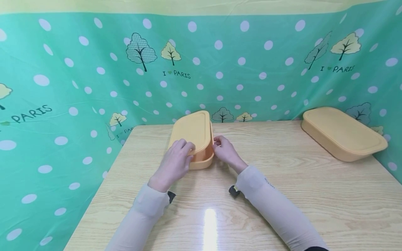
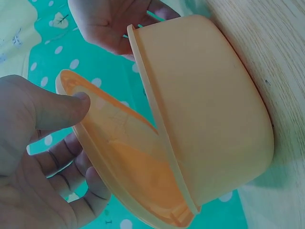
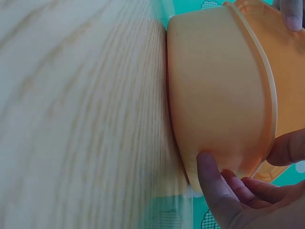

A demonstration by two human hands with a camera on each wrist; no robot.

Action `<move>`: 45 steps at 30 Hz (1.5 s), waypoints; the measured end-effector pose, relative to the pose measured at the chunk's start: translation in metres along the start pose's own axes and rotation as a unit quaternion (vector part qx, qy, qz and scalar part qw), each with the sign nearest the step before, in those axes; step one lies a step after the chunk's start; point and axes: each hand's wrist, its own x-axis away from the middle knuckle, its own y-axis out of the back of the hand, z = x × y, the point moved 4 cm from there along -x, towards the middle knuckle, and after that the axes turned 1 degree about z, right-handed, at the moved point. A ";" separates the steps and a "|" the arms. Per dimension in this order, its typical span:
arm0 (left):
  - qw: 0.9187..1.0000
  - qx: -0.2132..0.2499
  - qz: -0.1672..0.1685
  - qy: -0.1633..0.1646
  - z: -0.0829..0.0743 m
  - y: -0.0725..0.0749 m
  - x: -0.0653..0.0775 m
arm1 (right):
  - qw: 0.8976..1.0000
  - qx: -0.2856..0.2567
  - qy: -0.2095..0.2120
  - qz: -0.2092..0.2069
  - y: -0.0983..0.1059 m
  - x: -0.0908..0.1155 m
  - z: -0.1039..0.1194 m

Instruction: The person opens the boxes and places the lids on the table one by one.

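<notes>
A pale orange rectangular food container with rounded corners sits near the back left of the table. Its matching lid is tilted, raised at the near end and close to the rim at the far end. My left hand pinches the lid's near edge; in the left wrist view the thumb lies on the underside of the lid and the fingers on the outer side. At the container's right side, my right hand grips the rim, its thumb at the edge and fingers against the outer wall. Most of the container's inside is hidden.
Another pale orange container with its lid on stands at the back right of the wooden table. A green dotted curtain hangs behind the table and along both sides. A bright light reflection shows on the tabletop near the front.
</notes>
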 end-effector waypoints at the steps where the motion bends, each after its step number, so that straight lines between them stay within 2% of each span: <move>1: 1.000 -0.001 -0.001 -0.001 0.000 0.000 0.000 | 1.000 -0.002 -0.002 0.002 0.000 0.000 0.000; 17: 0.999 -0.003 -0.036 -0.009 0.002 0.010 -0.001 | 0.999 -0.047 -0.015 0.021 -0.003 0.000 -0.001; 31: 0.998 -0.004 -0.055 -0.012 0.002 0.015 -0.001 | 0.999 -0.042 -0.012 0.015 -0.004 -0.002 -0.002; 45: 0.998 -0.011 -0.055 -0.013 0.002 0.012 0.000 | 0.999 -0.043 -0.016 0.019 -0.004 -0.001 -0.001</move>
